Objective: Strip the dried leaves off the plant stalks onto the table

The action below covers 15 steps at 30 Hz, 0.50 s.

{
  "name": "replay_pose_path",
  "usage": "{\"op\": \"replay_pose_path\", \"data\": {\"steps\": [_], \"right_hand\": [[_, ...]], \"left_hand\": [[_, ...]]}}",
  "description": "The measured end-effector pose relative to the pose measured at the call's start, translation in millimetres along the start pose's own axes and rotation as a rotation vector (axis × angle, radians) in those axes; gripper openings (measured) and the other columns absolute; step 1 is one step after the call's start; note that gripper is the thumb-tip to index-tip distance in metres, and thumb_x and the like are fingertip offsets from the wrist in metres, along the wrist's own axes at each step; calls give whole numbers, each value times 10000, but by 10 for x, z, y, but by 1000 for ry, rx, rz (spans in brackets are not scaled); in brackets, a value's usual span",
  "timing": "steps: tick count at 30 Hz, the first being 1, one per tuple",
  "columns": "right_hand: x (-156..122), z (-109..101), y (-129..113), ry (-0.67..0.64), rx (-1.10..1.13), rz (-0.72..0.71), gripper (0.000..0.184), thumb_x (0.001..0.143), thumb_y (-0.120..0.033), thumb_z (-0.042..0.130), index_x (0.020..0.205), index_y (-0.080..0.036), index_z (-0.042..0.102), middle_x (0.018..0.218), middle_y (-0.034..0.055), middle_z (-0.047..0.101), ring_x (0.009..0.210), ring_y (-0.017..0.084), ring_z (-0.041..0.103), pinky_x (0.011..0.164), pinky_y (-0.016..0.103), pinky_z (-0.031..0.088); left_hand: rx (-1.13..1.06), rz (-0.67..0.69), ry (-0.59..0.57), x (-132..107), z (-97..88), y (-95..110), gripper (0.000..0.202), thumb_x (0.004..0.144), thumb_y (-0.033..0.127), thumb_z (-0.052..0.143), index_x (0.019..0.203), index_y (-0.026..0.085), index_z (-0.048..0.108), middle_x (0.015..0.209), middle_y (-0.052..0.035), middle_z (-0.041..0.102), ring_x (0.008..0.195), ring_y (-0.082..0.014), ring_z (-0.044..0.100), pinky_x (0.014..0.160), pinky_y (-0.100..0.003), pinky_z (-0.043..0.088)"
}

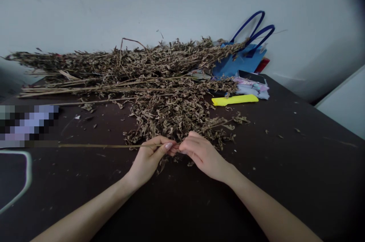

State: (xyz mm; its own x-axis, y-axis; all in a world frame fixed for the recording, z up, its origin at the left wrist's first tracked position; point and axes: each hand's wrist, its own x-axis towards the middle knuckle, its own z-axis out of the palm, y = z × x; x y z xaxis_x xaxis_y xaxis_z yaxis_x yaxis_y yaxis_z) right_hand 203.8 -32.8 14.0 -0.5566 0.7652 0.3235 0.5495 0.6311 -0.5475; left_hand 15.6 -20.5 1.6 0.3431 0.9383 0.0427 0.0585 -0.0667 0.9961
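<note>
A long dried plant stem (99, 145) runs in from the left, level with the table. My left hand (149, 156) is closed on it, thumb and fingers pinched together. Close beside it, my right hand (201, 154) is closed at the leafy end, its fingers curled; a bit of dry leaf seems to be between them, though the fingertips are partly hidden. Just beyond both hands lies a heap of crumpled dried leaves (168, 114). A few leaf pieces show beneath the hands.
Bundles of dried leafy stalks (137, 61) lie along the wall. At the right back stand a blue bag (228, 65) with dark handles, a dark phone-like slab (251, 77) and a yellow strip (235, 100). A pale curved frame (28, 169) is at left. Leaf crumbs dot the dark table (285, 166).
</note>
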Motion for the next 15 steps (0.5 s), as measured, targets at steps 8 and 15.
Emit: {"op": "replay_pose_path", "data": {"steps": [8,15], "right_hand": [[8,-38,-29,44,123,112,167,928,-208,376,827,-205,509,732,-15,501,731,105,466,680,229,387],[-7,-3,-94,61,7,145,153,831,-347,565,841,-199,527,750,0,546,772,143,481,721,282,380]], "left_hand": [[-37,-15,-11,-7,8,10,166,851,251,519,876,129,629,813,-52,669,750,-146,646,723,-281,533],[99,36,-22,-12,0,23,163,843,258,529,863,146,645,797,-47,663,758,-158,627,709,-278,509]]}}
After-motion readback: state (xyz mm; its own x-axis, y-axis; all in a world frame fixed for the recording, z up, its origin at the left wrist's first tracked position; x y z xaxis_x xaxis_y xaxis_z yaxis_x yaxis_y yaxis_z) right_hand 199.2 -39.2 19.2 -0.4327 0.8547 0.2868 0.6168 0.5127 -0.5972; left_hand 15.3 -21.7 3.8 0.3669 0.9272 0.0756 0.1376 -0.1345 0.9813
